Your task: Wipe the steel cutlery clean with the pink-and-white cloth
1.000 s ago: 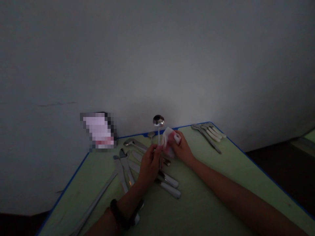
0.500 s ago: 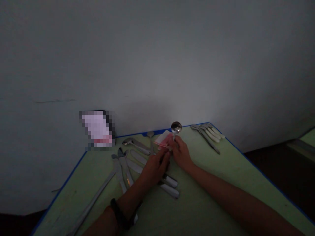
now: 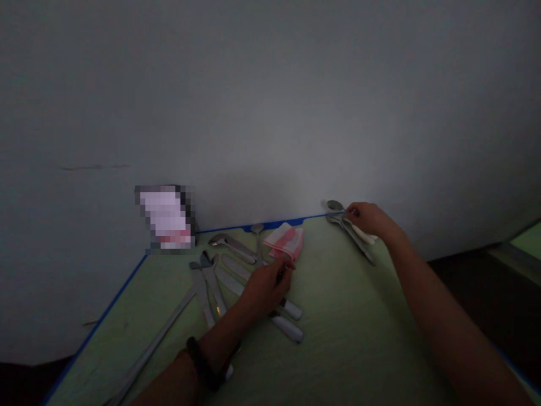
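Note:
My left hand (image 3: 267,286) is closed on a corner of a pink-and-white striped cloth (image 3: 286,239), above several metal utensils. At the far right of the table, my right hand (image 3: 368,217) grips a spoon (image 3: 335,205) whose bowl points left toward the wall. Just below that hand lie a long metal utensil (image 3: 357,245) and at least one with a pale handle (image 3: 360,233), partly covered by the fingers. Two table knives (image 3: 291,309) stick out from under my left hand.
More cutlery lies on the left of the green table (image 3: 346,338), including a spoon (image 3: 257,229) and a long-handled utensil (image 3: 156,344). A blurred-out phone-like object (image 3: 167,217) leans on the wall. The table's blue edge (image 3: 315,216) runs along the wall.
My right hand has carried the spoon away from the cloth, rightward to the cutlery at the far right. The left hand stays in nearly the same place with the cloth.

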Available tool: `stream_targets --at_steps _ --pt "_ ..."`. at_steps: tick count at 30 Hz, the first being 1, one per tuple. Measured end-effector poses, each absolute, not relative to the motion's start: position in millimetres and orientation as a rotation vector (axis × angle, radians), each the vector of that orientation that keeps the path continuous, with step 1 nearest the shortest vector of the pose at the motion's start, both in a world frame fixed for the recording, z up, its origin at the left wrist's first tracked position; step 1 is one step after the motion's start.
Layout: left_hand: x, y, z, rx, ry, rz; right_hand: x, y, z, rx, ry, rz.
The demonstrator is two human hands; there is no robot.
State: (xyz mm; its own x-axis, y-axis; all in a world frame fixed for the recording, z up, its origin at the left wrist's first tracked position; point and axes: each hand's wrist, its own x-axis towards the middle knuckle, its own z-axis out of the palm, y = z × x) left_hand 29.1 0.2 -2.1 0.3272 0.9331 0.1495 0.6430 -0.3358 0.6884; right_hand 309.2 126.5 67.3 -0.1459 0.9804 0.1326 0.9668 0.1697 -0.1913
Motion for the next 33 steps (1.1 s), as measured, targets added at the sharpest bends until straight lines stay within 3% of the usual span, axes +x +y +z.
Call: stream_targets --at_steps 10,33 --pt "28 3 -6 2.116 1.431 0.681 312 134 41 -2.191 -2.228 0.022" --pt "30 0 -5 2.145 1.448 0.673 293 130 25 -2.27 -2.143 -0.01"
